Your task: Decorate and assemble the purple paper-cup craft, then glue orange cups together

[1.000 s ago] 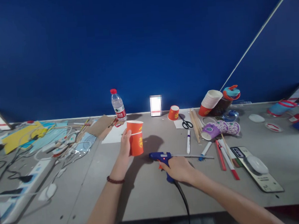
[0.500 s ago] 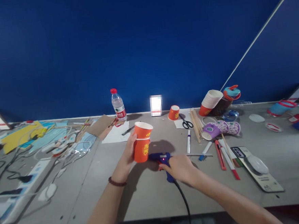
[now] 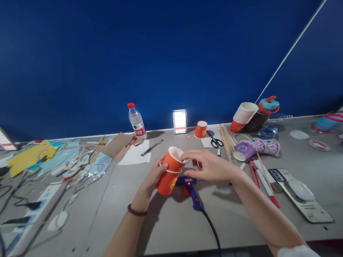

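My left hand (image 3: pixel 155 174) is wrapped around two orange paper cups, one nested in the other. The upper paper cup (image 3: pixel 172 159) shows its white rim and tilts to the right; the lower paper cup (image 3: pixel 165 183) carries yellow print. With curled fingers, my right hand (image 3: pixel 205 163) grips the upper cup at the right side of its rim; the thumb's contact is partly hidden. Just under that hand, a blue glue gun (image 3: pixel 193 191) with a lit red light lies on the table, its nozzle end hidden behind the cups and its black cord running toward the front edge.
Behind are a water bottle (image 3: pixel 137 123), a pen (image 3: pixel 152 147) on paper, a lit phone (image 3: pixel 180 122), a single orange cup (image 3: pixel 201 129) and scissors (image 3: pixel 216 141). Stacked cups (image 3: pixel 244 117), wooden sticks (image 3: pixel 227 142) and a phone (image 3: pixel 299 198) under a mouse stand right; a power strip (image 3: pixel 33 216) lies left.
My right hand has let go of the glue gun, which now lies on the table, and has moved up to the cup rim. The cups have tilted to the right in my left hand.
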The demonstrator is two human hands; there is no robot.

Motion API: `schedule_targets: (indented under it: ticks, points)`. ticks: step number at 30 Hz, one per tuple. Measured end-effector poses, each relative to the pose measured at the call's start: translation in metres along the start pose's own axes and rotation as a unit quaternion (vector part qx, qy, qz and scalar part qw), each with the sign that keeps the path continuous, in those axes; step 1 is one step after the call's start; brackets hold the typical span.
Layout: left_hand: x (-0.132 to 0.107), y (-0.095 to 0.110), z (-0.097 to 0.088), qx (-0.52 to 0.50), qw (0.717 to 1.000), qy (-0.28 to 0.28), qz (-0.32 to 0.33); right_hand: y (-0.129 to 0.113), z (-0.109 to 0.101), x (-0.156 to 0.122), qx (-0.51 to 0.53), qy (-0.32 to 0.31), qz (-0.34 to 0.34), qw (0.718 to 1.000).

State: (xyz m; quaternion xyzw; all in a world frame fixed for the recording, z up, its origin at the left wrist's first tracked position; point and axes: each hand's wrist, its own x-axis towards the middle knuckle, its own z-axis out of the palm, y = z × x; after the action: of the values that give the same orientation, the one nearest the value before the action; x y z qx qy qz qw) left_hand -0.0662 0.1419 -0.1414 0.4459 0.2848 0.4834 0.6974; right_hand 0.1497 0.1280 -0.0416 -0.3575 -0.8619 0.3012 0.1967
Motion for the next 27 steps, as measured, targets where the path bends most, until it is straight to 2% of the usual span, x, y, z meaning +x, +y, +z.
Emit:
schedule_targets:
  ticks: [4,8,15,27]
  points:
    - [0.002,-0.004,-0.003,0.021,0.999,-0.018,-0.018,0.014,0.006,0.01,0.023,-0.073,-0.017,0.997]
    - [0.002,-0.008,-0.005,0.046,0.998,-0.027,-0.018,0.023,0.012,0.014,0.03,-0.112,-0.004,0.993]
    - [0.002,-0.004,-0.005,0.061,0.998,-0.026,-0.004,0.03,0.021,0.017,0.049,-0.117,0.008,0.992]
    - [0.002,-0.005,-0.006,0.048,0.998,-0.029,-0.015,0.031,0.023,0.018,0.044,-0.104,0.012,0.994]
